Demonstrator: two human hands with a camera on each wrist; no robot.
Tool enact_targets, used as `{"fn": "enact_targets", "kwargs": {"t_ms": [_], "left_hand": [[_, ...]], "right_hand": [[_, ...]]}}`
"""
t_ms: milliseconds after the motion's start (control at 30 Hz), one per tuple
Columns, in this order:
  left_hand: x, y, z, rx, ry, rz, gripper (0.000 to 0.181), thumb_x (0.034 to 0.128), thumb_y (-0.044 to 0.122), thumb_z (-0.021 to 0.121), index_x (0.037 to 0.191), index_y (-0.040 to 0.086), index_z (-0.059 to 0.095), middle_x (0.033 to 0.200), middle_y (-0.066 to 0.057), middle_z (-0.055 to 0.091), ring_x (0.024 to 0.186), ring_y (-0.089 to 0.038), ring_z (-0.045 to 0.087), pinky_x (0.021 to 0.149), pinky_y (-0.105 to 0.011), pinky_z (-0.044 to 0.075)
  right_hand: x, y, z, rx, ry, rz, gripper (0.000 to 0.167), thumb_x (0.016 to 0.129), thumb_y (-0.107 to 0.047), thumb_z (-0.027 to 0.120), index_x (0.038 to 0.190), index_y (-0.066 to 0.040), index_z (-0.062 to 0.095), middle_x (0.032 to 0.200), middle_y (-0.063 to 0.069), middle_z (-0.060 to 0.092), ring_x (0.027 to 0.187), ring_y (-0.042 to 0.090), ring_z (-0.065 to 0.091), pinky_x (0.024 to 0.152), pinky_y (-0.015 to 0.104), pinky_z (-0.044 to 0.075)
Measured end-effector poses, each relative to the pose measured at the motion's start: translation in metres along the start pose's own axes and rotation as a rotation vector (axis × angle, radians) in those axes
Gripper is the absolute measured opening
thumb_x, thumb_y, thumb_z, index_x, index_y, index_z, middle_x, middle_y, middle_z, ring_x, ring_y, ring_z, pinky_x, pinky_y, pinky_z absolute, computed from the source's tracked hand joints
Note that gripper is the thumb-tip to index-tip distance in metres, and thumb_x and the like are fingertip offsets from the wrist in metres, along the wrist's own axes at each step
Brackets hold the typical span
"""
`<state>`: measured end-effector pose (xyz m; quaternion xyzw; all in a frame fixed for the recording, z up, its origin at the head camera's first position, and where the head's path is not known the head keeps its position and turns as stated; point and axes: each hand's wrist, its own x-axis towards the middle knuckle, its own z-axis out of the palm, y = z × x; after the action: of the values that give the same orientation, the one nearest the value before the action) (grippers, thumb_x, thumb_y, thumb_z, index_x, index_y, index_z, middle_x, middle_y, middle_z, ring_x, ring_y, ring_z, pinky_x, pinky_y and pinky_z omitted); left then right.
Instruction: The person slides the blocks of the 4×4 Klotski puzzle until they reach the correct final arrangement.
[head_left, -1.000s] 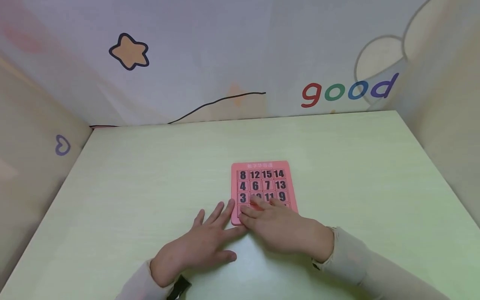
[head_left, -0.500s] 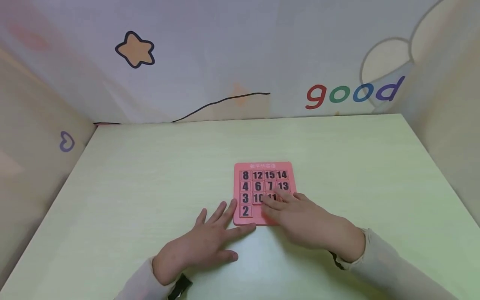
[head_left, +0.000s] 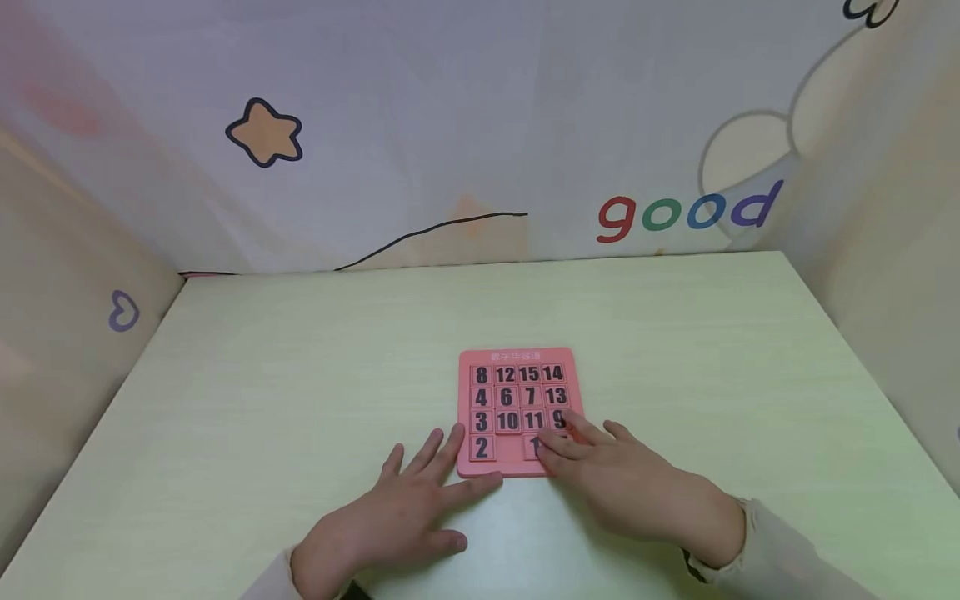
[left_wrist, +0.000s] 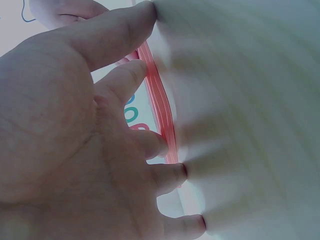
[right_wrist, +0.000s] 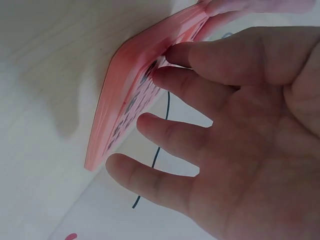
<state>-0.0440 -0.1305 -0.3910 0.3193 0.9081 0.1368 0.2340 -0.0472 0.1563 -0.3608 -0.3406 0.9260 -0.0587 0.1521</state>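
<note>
A pink sliding number puzzle (head_left: 521, 354) lies flat on the table, its numbered tiles in rows. In the bottom row, a gap (head_left: 509, 449) shows between the 2 tile (head_left: 482, 448) and the 1 tile (head_left: 533, 447), which is partly covered. My left hand (head_left: 405, 508) is spread on the table, with fingertips at the puzzle's left side and its near edge. My right hand (head_left: 637, 483) reaches over the lower right corner, its fingertips touching or just above the tiles there. It hides the last tile place. In the right wrist view, the thumb and index finger (right_wrist: 177, 82) meet the puzzle's face.
A pale green table (head_left: 322, 358) surrounds the puzzle. Behind it rises a printed backdrop (head_left: 420, 125) with a star and the word "good". Fabric side walls (head_left: 75, 400) stand at left and right.
My right hand has moved right from the lower left tiles to the lower right corner, uncovering the 2 tile and the gap. The left hand stays at the puzzle's edge. The head view has shifted slightly.
</note>
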Motion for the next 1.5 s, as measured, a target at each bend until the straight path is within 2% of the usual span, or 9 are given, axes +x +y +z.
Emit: {"fn": "enact_targets", "kwargs": {"t_ms": [267,600,1000,1133,1333,1500], "left_hand": [[-0.001,-0.003,-0.001,0.038,0.009,0.020,0.071,0.0947,0.041,0.068,0.157,0.045,0.033,0.168,-0.014,0.000,0.152,-0.041,0.002,0.110,-0.073,0.011],[-0.002,-0.003,-0.003,0.023,-0.006,0.007,0.070,0.0949,0.042,0.068,0.156,0.046,0.034,0.169,-0.012,0.000,0.152,-0.040,0.001,0.110,-0.073,0.009],[0.000,-0.002,-0.003,0.036,-0.020,0.010,0.071,0.0961,0.043,0.066,0.157,0.048,0.030,0.169,-0.011,-0.002,0.152,-0.039,-0.002,0.111,-0.073,0.009],[0.000,-0.002,-0.003,0.028,-0.016,0.005,0.071,0.0961,0.043,0.066,0.157,0.047,0.030,0.168,-0.011,-0.003,0.152,-0.038,-0.003,0.111,-0.072,0.007],[-0.001,-0.001,0.000,0.007,-0.019,0.005,0.071,0.0952,0.042,0.068,0.156,0.046,0.033,0.169,-0.011,-0.002,0.152,-0.039,-0.001,0.112,-0.072,0.007],[-0.001,-0.001,0.001,0.010,-0.029,0.000,0.071,0.0956,0.042,0.067,0.157,0.047,0.031,0.169,-0.010,-0.004,0.153,-0.038,-0.002,0.112,-0.071,0.007]], "right_hand": [[0.003,-0.006,-0.001,0.004,0.009,0.003,0.051,0.096,-0.002,0.058,0.147,-0.009,0.054,0.156,0.006,0.045,0.148,0.039,0.027,0.105,0.069,0.033],[0.011,-0.018,-0.001,0.015,-0.008,0.000,0.050,0.099,-0.006,0.055,0.149,-0.009,0.051,0.160,0.005,0.039,0.150,0.038,0.021,0.108,0.066,0.031],[0.016,-0.023,0.002,-0.022,-0.030,0.000,0.051,0.102,-0.011,0.053,0.152,-0.011,0.047,0.163,0.004,0.032,0.150,0.037,0.020,0.112,0.063,0.026],[0.014,-0.018,-0.001,-0.005,-0.033,-0.011,0.051,0.102,-0.010,0.053,0.152,-0.012,0.047,0.162,0.004,0.033,0.150,0.038,0.020,0.110,0.065,0.028],[-0.003,-0.002,-0.010,0.080,-0.072,-0.004,0.049,0.102,-0.011,0.055,0.151,-0.010,0.049,0.160,0.009,0.038,0.147,0.042,0.026,0.104,0.068,0.034],[-0.010,0.006,-0.014,0.073,-0.100,0.027,0.050,0.098,-0.005,0.056,0.148,-0.006,0.052,0.157,0.011,0.041,0.147,0.043,0.026,0.103,0.069,0.035]]}}
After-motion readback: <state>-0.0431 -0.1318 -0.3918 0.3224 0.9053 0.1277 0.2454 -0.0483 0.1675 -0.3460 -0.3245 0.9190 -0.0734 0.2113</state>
